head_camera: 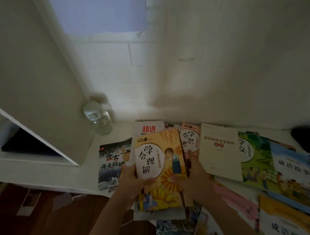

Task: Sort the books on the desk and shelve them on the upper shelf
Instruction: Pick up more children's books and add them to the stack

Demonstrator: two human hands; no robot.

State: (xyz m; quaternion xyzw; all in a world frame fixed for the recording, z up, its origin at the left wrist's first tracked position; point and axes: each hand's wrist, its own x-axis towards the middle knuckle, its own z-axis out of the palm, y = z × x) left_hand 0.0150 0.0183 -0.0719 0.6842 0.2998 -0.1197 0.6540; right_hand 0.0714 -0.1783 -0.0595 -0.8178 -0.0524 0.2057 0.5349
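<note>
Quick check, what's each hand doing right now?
Left hand: holds the yellow book by its left edge, thumb on the cover.
Right hand: holds the same yellow book by its right edge, thumb on the cover.

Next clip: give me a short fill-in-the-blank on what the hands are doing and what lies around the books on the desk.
1. The yellow sunflower-cover book is held by ____ hands, the left hand and the right hand.
2. The clear ____ stands on the desk behind the books.
3. The cream book lies to the ____ of the held book.
4. The dark ink-painting book lies ____ on the desk.

Missing words: both; bottle; right; flat
</note>
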